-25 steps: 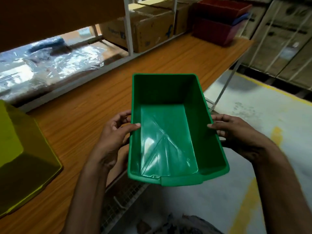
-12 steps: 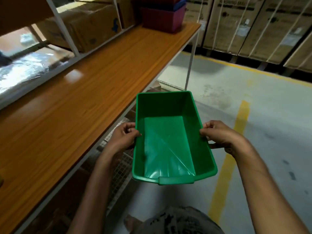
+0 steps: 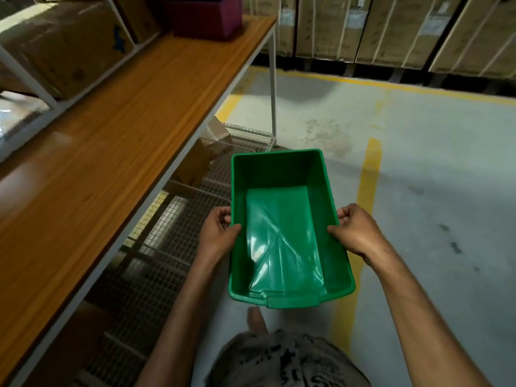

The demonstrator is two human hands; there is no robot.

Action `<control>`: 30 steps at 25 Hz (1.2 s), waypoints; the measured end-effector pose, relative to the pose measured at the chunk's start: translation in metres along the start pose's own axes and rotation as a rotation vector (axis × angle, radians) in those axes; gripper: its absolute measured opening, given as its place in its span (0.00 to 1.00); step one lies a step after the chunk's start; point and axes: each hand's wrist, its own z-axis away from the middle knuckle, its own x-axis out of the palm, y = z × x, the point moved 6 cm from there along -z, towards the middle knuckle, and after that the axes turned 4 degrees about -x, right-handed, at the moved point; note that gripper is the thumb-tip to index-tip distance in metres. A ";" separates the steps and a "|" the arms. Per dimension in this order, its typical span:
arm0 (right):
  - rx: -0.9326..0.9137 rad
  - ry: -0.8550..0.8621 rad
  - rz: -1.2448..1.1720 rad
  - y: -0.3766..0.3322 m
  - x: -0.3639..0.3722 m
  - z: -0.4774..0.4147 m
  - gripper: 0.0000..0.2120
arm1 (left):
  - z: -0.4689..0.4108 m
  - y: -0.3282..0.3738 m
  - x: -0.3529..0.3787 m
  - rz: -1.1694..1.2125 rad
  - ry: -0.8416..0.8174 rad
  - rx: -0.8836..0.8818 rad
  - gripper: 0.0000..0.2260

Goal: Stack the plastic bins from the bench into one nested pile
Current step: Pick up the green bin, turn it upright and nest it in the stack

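Left hand (image 3: 217, 233) fingers curled on green bin (image 3: 282, 196) left rim | right hand (image 3: 356, 230) fingers gripping right rim | arms outstretched

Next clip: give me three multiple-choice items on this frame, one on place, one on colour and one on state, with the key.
1. Where is the bin relative to the bench?
A) resting on its top
B) held in the air beside it
C) pushed under it

2. What colour is the bin?
A) yellow
B) blue
C) green

3. How is the bin held?
A) by one hand at the front lip
B) by both hands, one on each side rim
C) by nothing, it stands free

Key: 1 B, the bin is off the wooden top, out past its edge. 2 C, walls and bottom are green. 3 B, the left hand and right hand each grip a side rim.
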 end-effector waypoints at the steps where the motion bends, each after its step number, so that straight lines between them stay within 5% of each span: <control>1: -0.001 0.022 -0.014 0.006 -0.001 -0.004 0.10 | -0.006 0.001 0.008 -0.019 0.001 0.020 0.14; 16: -0.190 0.484 -0.009 0.010 -0.018 -0.098 0.16 | -0.120 0.076 0.098 -0.081 0.070 0.429 0.20; 25: -0.036 0.537 -0.203 0.052 -0.073 -0.219 0.17 | -0.225 0.126 0.213 -0.111 -0.109 0.320 0.22; 30: 0.149 0.380 -0.397 0.074 -0.144 -0.340 0.15 | -0.322 0.162 0.307 -0.187 -0.189 0.180 0.21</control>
